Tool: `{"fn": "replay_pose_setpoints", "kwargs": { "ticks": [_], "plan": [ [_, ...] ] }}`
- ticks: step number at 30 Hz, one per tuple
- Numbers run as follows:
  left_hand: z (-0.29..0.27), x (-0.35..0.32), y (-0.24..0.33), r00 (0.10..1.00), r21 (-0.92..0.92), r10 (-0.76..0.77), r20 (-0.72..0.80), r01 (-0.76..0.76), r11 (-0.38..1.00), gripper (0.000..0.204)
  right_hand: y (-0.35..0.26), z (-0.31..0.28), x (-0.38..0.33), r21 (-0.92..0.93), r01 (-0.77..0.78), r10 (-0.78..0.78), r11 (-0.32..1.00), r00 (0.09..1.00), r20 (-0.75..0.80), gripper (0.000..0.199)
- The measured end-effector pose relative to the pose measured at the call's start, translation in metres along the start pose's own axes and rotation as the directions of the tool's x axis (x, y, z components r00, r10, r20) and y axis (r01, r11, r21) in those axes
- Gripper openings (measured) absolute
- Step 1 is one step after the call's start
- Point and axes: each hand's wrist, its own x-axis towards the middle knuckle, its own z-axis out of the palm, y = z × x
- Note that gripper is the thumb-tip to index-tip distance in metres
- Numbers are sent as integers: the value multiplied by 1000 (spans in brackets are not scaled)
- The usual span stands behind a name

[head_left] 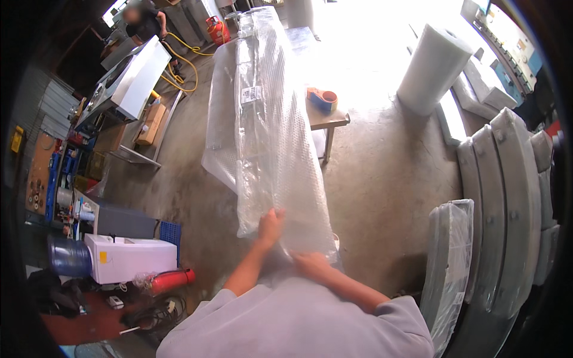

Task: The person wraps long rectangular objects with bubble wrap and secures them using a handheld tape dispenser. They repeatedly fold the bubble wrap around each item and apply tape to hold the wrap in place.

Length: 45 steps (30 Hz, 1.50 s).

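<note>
Long panel (271, 119) lies lengthwise on a narrow table (334, 121), reaching from the far end to the person's chest. Bubble wrap (286, 179) already covers all that shows of it; a white label sits on the upper part. A loose flap of wrap hangs off the left side, so judged unfinished: the near end and that flap appear not yet closed or taped.

Left hand (270, 228) lies on the near end of the wrap, fingers curled, pinching the film. Right hand (311, 262) rests on the lower edge of the wrap; whether it grips, cannot tell.

Tape dispenser (323, 99) sits on the table, right of the panel, untouched. Roll of wrap (434, 68) stands on the floor, well apart.

Containers: water jug (68, 256) at left floor, contents not discernible. Cardboard box (152, 122) under the far bench, contents hidden.
</note>
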Motion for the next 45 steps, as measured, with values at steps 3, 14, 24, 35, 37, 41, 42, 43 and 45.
{"fn": "replay_pose_setpoints", "kwargs": {
  "ticks": [3,14,24,35,37,41,42,43,45],
  "plan": [
    [-17,13,-8,977,-16,104,185,-102,995,47,-4,7,8,41,-88,89,995,996,-4,51],
    [-99,200,-27,447,416,850,278,-854,313,71,-81,76,37,-72,-610,484,789,690,-539,52],
    [-113,360,11,62,110,863,502,-994,7,84,-118,130,87,143,-767,472,626,226,-852,63],
    [-117,482,58,-349,197,783,515,-841,-504,69,-131,122,110,202,-861,560,467,111,-821,50],
    [-112,502,60,-475,145,764,437,-801,-581,62,-135,129,120,193,-899,541,393,57,-839,49],
    [-112,538,49,-566,-84,721,401,-806,-586,46,-148,140,140,180,-954,562,239,-15,-827,50],
    [-113,543,44,-572,-115,724,386,-809,-577,45,-148,141,145,165,-965,554,205,-24,-832,50],
    [-116,548,39,-554,-134,734,393,-824,-550,44,-148,141,150,171,-973,576,155,-51,-816,50],
    [-118,552,34,-571,-147,715,403,-812,-565,45,-147,140,161,157,-982,581,109,-65,-811,50]
  ]
}}
